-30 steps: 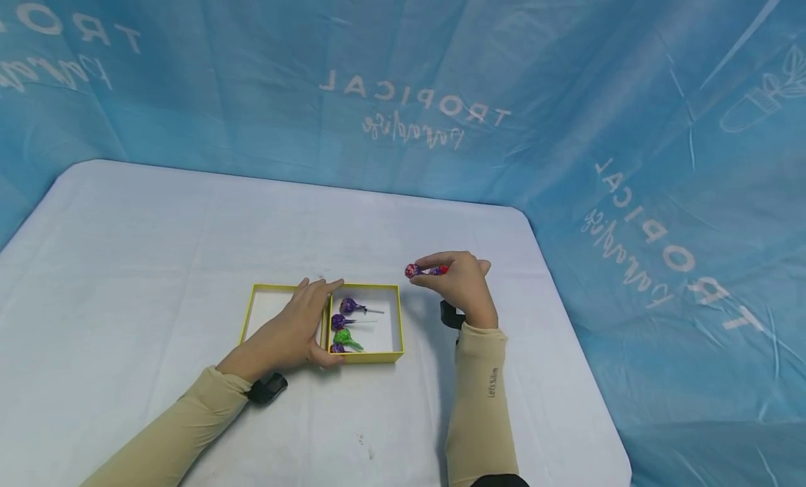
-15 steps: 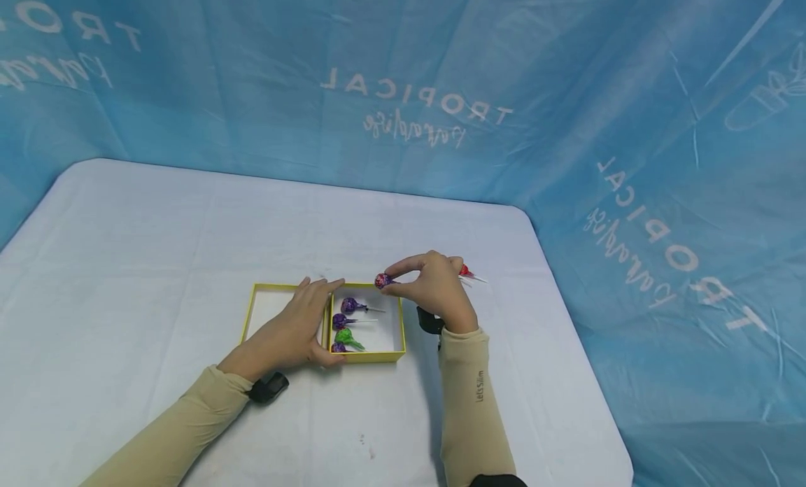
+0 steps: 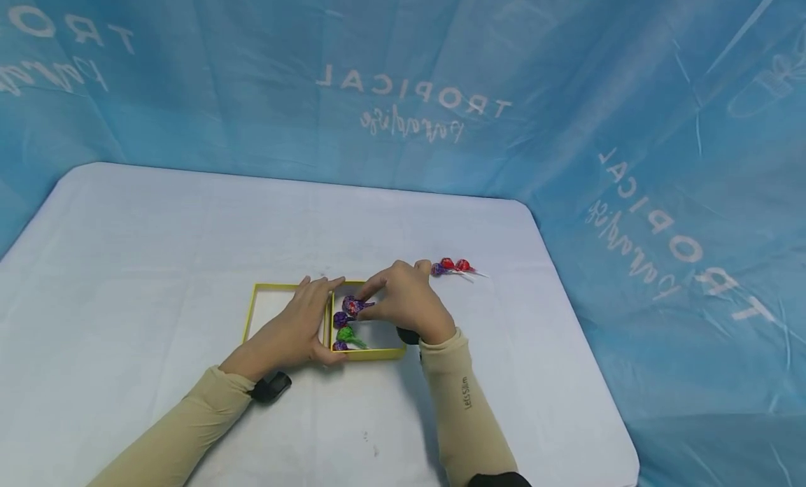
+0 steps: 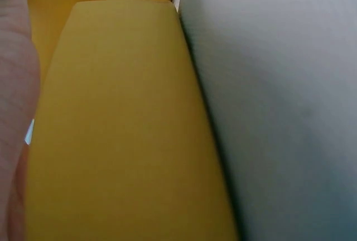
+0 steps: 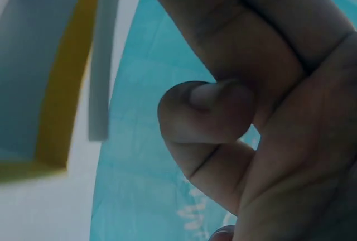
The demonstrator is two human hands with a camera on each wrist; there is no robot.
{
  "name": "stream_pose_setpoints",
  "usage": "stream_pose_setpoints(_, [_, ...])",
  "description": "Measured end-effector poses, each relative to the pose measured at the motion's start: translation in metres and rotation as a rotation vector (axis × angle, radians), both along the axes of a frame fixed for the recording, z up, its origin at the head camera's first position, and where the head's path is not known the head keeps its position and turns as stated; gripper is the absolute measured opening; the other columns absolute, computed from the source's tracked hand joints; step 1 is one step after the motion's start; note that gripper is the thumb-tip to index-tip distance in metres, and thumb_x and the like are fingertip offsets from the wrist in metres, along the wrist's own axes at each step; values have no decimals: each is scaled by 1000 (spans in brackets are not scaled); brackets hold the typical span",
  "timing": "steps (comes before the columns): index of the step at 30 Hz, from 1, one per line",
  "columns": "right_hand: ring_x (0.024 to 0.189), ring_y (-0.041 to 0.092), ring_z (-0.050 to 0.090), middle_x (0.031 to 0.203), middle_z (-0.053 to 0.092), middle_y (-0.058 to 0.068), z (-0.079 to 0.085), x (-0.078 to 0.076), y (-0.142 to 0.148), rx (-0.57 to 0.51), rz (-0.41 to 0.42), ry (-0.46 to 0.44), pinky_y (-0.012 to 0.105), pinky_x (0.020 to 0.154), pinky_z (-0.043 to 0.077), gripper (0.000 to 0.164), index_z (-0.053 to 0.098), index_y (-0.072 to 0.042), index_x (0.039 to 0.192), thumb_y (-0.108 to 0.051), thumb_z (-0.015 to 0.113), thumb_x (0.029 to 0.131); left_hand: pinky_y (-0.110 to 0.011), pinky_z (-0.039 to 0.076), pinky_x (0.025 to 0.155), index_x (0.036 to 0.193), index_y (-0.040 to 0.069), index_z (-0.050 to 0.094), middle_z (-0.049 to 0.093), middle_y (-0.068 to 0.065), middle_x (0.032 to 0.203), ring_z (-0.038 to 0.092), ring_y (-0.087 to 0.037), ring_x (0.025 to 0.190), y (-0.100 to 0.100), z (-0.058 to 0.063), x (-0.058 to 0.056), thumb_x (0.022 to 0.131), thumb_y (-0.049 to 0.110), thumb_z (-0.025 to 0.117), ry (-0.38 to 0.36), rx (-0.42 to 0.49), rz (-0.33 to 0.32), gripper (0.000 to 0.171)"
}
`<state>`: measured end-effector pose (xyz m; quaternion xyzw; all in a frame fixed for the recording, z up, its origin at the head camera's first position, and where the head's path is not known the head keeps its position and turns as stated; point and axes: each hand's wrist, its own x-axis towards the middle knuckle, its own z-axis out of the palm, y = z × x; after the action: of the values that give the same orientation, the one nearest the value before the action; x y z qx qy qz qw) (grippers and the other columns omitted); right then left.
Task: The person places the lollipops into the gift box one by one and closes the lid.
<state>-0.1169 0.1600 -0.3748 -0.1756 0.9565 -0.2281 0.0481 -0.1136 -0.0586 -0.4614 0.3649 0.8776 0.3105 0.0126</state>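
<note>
My right hand (image 3: 409,301) pinches a lollipop (image 3: 352,305) in a purple and red wrapper, low over the right yellow box (image 3: 371,355). Its ball overlaps the spot where another purple lollipop lay, which is hidden from the head view. Below it in this box are a purple lollipop (image 3: 340,320), a green one (image 3: 345,334) and another purple one (image 3: 340,346), balls to the left. Across the boxes' meeting walls lies my left hand (image 3: 292,326), thumb at the near wall and fingers at the far rim, holding the right box beside the left yellow box (image 3: 269,287).
Beyond the right hand lie two red lollipops (image 3: 462,265) and a purple one (image 3: 437,269), sticks pointing right. A white cloth (image 3: 189,235) covers the table. Blue printed curtains (image 3: 264,102) rise along the back and right side.
My right hand has carried the lollipop left and down, from above the loose lollipops to inside the right box. My left hand has stayed on the boxes.
</note>
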Motion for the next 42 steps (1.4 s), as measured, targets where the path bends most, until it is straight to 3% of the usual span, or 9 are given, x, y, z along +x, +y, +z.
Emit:
stream_pose_setpoints(8, [86, 6, 65, 77, 73, -21, -2, 4, -14, 61, 59, -16, 45, 82, 26, 18, 82, -28, 81, -28, 94, 68, -60, 14, 126, 154, 2, 22, 39, -24, 146, 29, -46, 145, 0, 1, 0, 68, 61, 83, -7, 13, -12, 121])
stream_pose_setpoints(16, [78, 4, 64, 68, 67, -25, -8, 5, -19, 92, 87, -110, 43, 81, 26, 18, 80, -30, 74, -26, 95, 66, -60, 13, 126, 154, 2, 22, 39, -24, 145, 28, -47, 145, 0, 2, 1, 67, 60, 84, -13, 30, -9, 122])
stream_pose_setpoints(21, [73, -2, 58, 68, 67, -27, -10, 6, -22, 132, 81, -102, 42, 80, 26, 19, 77, -32, 70, -26, 95, 65, -59, 13, 126, 155, 2, 22, 40, -23, 143, 30, -46, 143, 0, 2, 1, 67, 60, 84, -4, 28, -12, 122])
stream_pose_setpoints(33, [69, 1, 56, 61, 62, -27, -12, 7, -24, 162, 40, -114, 40, 78, 27, 25, 73, -33, 64, -26, 96, 62, -61, 17, 125, 154, 1, 24, 42, -23, 140, 34, -46, 141, 1, 1, 0, 67, 59, 84, 22, 34, -12, 121])
stream_pose_setpoints(42, [62, 0, 58, 59, 61, -21, -11, 6, -22, 166, -11, -193, 44, 86, 28, 27, 70, -27, 65, -22, 96, 63, -58, 13, 126, 155, 1, 23, 39, -26, 144, 30, -48, 143, 1, 1, 0, 67, 58, 84, -7, 8, 0, 121])
